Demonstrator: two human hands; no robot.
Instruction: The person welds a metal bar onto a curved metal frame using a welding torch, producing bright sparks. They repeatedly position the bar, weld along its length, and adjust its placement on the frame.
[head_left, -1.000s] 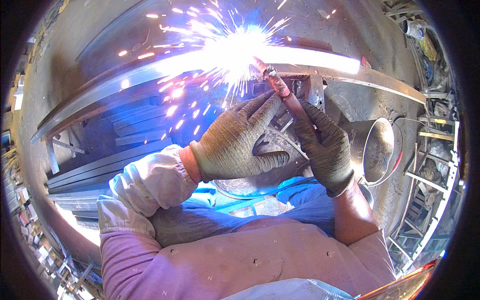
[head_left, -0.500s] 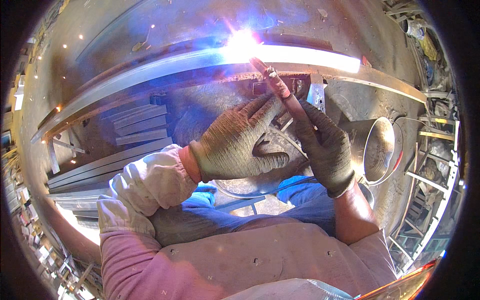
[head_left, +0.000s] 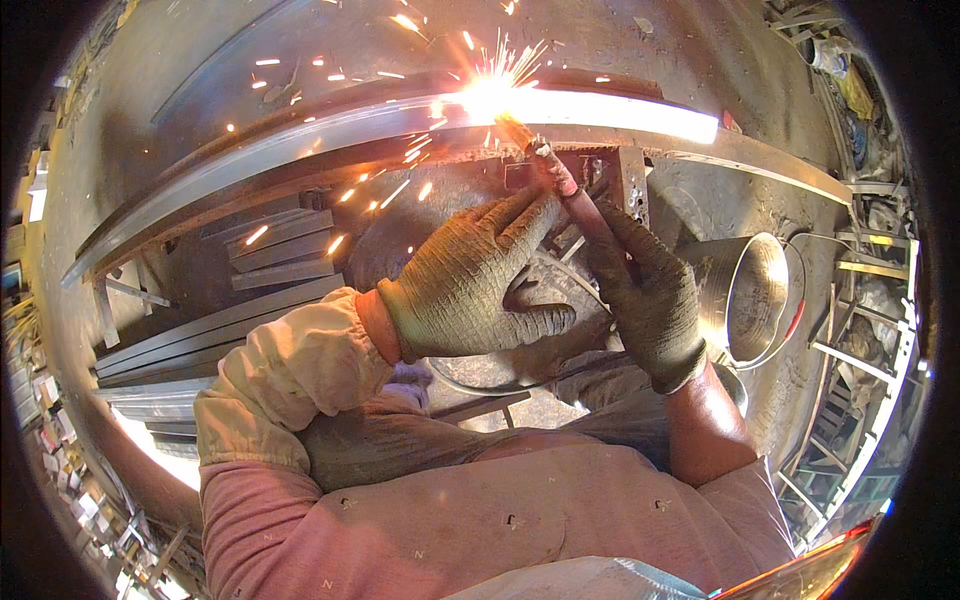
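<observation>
Both my hands wear grey knit gloves. My right hand (head_left: 650, 295) grips a reddish welding electrode holder (head_left: 575, 195) that slants up and left. Its tip meets a long metal bar (head_left: 300, 150) at a bright arc (head_left: 490, 95), and sparks fly off to the left. My left hand (head_left: 470, 285) lies against the right one, fingers spread and steadying it, just below the holder. A small perforated metal bracket (head_left: 632, 180) hangs from the bar right of the holder.
A shiny metal bucket (head_left: 755, 295) lies on its side at the right. Flat metal strips (head_left: 270, 250) are stacked on the floor at the left, with longer bars (head_left: 200, 335) nearer me. Metal frames (head_left: 860, 330) stand along the right edge.
The arc glare has shrunk and shifted slightly, and orange sparks now scatter to the left again. Both hands hold almost the same place on the holder.
</observation>
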